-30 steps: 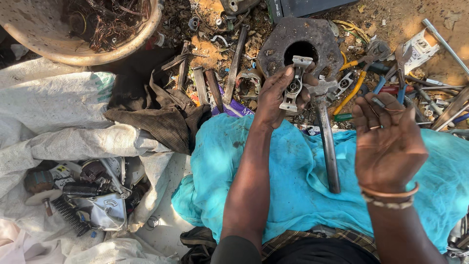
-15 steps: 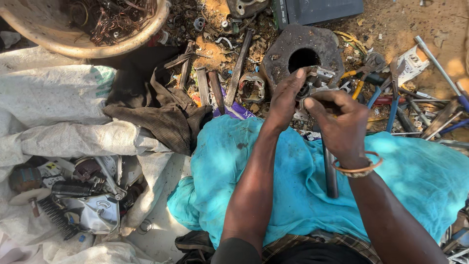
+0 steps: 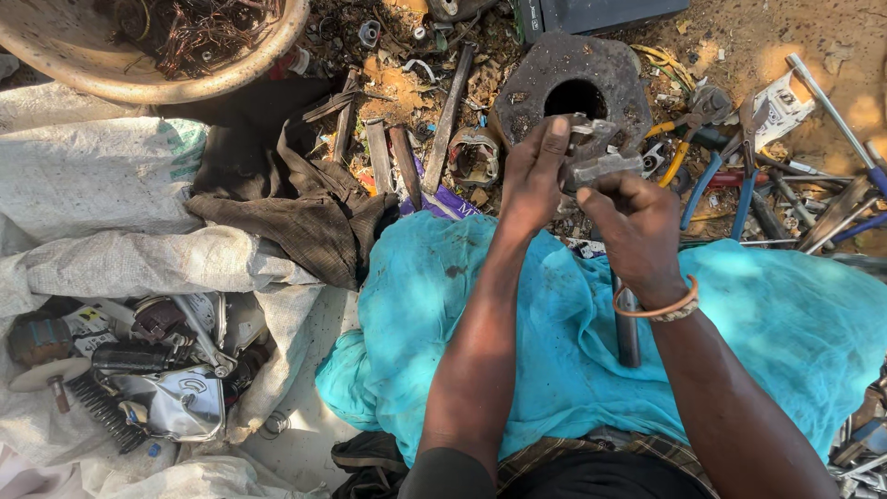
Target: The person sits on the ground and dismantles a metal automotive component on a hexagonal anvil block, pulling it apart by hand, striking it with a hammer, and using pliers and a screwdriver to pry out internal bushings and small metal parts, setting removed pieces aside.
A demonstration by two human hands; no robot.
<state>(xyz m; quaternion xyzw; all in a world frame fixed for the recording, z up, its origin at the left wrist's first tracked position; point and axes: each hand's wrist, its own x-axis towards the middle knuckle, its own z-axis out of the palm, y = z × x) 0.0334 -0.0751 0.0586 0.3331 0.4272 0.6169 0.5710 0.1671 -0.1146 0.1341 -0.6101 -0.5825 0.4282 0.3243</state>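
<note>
My left hand (image 3: 534, 176) and my right hand (image 3: 636, 226) are together over my lap, both gripping a small grey metal part (image 3: 599, 152). The left fingers pinch its upper left side, the right hand clasps its lower right end. Just behind the part lies a heavy rusty hexagonal metal block (image 3: 554, 79) with a round hole. A turquoise cloth (image 3: 517, 323) covers my lap under both forearms. A metal rod (image 3: 627, 328) lies on the cloth below my right wrist, which carries bangles.
Pliers and blue-handled tools (image 3: 721, 166) lie on the dirt at right. A basin of copper wire (image 3: 166, 42) stands at top left. A brown rag (image 3: 296, 203), flat metal bars (image 3: 407, 148) and white sacks holding scrap parts (image 3: 148, 360) lie to the left.
My right hand, open and away at the right a second ago, has come left and closed on the metal part held by my left hand. The view shifted slightly.
</note>
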